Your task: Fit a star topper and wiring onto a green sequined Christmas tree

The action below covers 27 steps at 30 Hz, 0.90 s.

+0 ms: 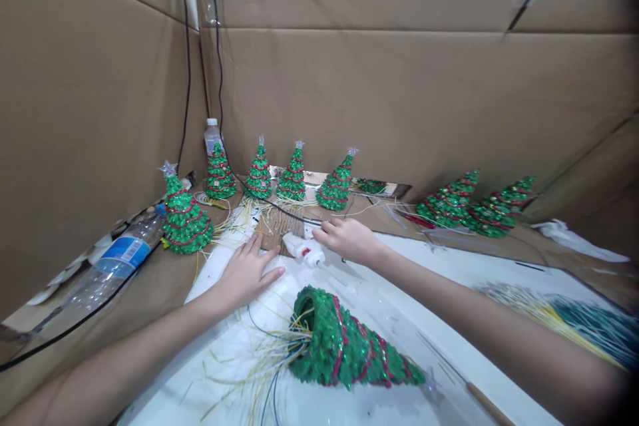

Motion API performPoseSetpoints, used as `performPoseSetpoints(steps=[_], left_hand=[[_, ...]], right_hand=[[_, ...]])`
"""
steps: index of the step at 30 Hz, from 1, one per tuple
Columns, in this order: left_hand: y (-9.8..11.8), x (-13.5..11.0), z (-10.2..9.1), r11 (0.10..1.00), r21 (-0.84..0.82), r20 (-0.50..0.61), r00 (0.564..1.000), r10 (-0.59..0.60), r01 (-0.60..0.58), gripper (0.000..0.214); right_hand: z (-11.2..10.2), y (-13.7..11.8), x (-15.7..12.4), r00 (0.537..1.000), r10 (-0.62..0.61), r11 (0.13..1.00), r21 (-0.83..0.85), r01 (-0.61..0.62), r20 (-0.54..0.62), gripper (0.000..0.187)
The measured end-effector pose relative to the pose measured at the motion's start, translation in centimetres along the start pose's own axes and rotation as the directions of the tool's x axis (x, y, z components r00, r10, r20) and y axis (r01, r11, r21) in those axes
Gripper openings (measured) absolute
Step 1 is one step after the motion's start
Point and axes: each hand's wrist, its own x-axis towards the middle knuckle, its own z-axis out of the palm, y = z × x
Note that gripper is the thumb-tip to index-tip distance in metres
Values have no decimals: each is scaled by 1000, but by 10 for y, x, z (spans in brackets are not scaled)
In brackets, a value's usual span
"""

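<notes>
My left hand point(249, 273) lies open, its fingers spread on the white board point(210, 339) beside a white glue gun point(304, 251). My right hand point(349, 239) is closed, with its fingertips pinching a black cord point(279, 206) just behind the gun. In front of both hands a green miniature Christmas tree point(354, 346) with red garland lies on its side. The tree's hollow base faces left, and thin yellow, white and dark wires point(264, 353) stick out of it. A clear star point(432, 381) is at its tip.
Several finished-looking small trees point(335, 183) stand along the cardboard wall point(374, 93); two more point(449, 200) lean at right. A large plastic bottle point(120, 253) lies left. A wooden-handled tool point(486, 403) is near front right, with bundled wires point(594, 323) at the right edge.
</notes>
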Motion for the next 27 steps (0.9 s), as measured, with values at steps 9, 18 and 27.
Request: performPoseSetpoints(steps=[9,18,27], left_hand=[[2,0,-2,1000,20,10,1000,-6,6,50],[4,-1,-7,1000,28,15,1000,-7,7,48],[3,0,-3,1000,23,11,1000,-7,7,48]], right_hand=[[5,9,19,929,326,896,257,-363,176,35],[9,33,39,722,271,599,476,-644,637,34],[5,38,31,709,295,560,486,-671,640,34]])
